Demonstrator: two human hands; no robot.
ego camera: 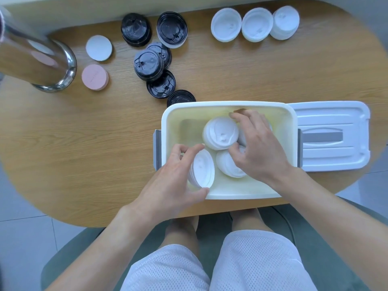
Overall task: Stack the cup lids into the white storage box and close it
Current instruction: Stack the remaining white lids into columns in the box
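Note:
The open white storage box [289,122] stands at the table's near edge. Inside it are three stacks of white cup lids. My left hand [172,175] grips the tilted stack [202,169] at the box's near left corner. My right hand [256,148] reaches into the box, its fingers spread around the far stack [220,133] and lying over the near middle stack [227,164]; I cannot tell whether it grips either. The box's white lid [331,137] lies flat to the right of the box. More white lid stacks [255,24] and black lid stacks [149,64] sit farther back.
A shiny metal container [52,66] stands at the far left. Beside it lie a white round disc [98,47] and a pink round disc [95,77]. One black lid [181,97] touches the box's far left corner. The wooden table [84,143] curves away at both ends.

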